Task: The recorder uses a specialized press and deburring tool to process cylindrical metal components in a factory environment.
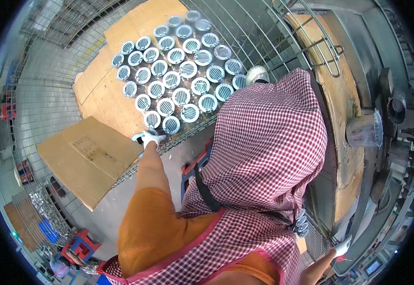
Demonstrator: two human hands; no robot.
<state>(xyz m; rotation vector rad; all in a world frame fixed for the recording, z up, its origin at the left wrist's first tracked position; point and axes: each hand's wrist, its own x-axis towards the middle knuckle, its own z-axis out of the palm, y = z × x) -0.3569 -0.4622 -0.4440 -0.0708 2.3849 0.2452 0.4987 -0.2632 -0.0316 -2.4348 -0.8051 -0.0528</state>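
Silver slotted round metal parts point(171, 80): stood in loose rows on flat brown cardboard sheet point(97, 90) inside grey wire basket point(192, 130).
White-gloved left hand point(153, 138): was at basket's near edge, by the nearest parts; pinching or not, couldn't tell.
White-gloved right hand point(343, 247): was well right of basket; couldn't tell its grip.
Tan cardboard panel point(90, 164): slanted across basket's near-left corner.

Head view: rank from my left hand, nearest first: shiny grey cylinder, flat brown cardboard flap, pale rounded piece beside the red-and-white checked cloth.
1. Flat brown cardboard flap: just left of your left hand.
2. Pale rounded piece: upper right, beside the checked cloth.
3. Shiny grey cylinder: far right, on the brown board.
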